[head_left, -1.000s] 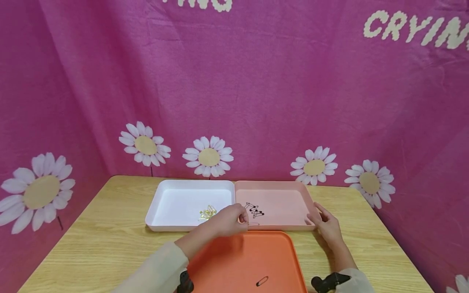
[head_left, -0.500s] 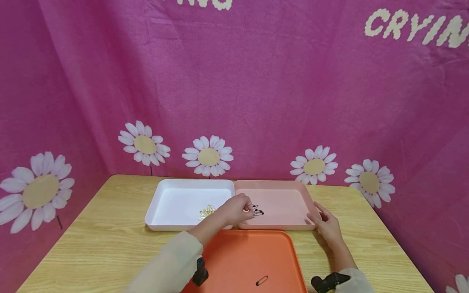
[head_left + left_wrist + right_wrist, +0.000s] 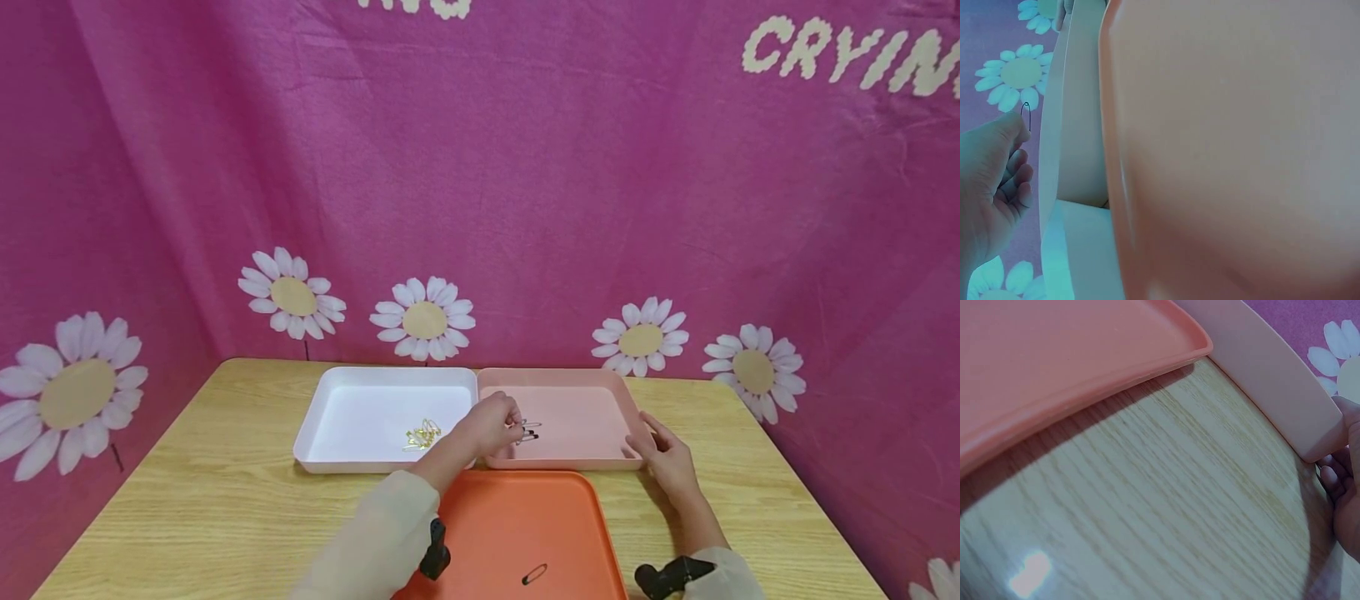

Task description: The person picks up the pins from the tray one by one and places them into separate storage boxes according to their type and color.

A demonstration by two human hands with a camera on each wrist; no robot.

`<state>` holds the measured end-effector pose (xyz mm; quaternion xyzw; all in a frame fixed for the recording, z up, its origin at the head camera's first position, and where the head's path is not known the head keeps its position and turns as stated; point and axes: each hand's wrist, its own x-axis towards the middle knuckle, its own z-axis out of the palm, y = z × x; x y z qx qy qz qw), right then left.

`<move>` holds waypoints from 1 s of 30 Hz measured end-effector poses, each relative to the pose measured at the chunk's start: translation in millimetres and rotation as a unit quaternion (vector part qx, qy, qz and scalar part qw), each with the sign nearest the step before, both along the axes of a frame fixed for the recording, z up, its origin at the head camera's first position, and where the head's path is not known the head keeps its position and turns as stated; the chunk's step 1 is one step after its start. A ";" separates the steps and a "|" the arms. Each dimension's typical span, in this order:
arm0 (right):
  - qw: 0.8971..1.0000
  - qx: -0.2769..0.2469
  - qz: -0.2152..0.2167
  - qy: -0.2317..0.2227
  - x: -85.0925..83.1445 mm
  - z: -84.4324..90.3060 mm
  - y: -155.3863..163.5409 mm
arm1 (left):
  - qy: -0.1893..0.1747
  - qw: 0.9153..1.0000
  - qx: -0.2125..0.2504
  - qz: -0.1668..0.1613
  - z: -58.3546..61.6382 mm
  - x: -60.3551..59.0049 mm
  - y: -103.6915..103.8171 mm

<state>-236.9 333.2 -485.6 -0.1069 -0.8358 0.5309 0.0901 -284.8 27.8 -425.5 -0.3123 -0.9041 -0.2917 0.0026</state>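
My left hand is over the left part of the pink tray. Between its thumb and index finger it pinches a dark safety pin, whose coiled end points up in the left wrist view. Several black safety pins lie in the pink tray beside the fingertips, partly hidden by the hand. At that tray's right side, my right hand holds the wall near the front corner, thumb and fingers on either side. One more black safety pin lies on the orange tray.
A white tray stands against the pink one's left side, with several gold safety pins in it. The orange tray lies in front of both on the wooden table. A magenta flowered cloth hangs behind the table.
My left hand has moved right and farther in over the pink tray, with the safety pin pinched in it. My right hand stays at the tray's side.
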 end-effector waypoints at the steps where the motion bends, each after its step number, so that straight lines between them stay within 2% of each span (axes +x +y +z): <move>1: 1.000 0.001 -0.001 0.002 0.0 0.1 -0.1 | -0.005 1.000 0.005 0.003 -1.1 -0.3 1.3; 4: 1.000 -0.008 -0.001 0.007 -0.1 0.2 -0.2 | -0.026 0.999 0.019 0.016 -4.9 -0.4 4.7; 10: 0.999 -0.034 0.004 0.011 0.1 -0.8 -0.3 | -0.041 0.998 0.024 0.035 -11.7 2.2 9.4; 17: 1.000 -0.007 -0.003 0.010 -0.9 -2.1 1.5 | -0.065 0.996 0.034 0.052 -17.7 4.9 14.4; 30: 1.000 0.012 -0.003 0.000 0.3 -1.8 0.7 | -0.059 0.995 0.044 0.061 -22.4 4.4 15.2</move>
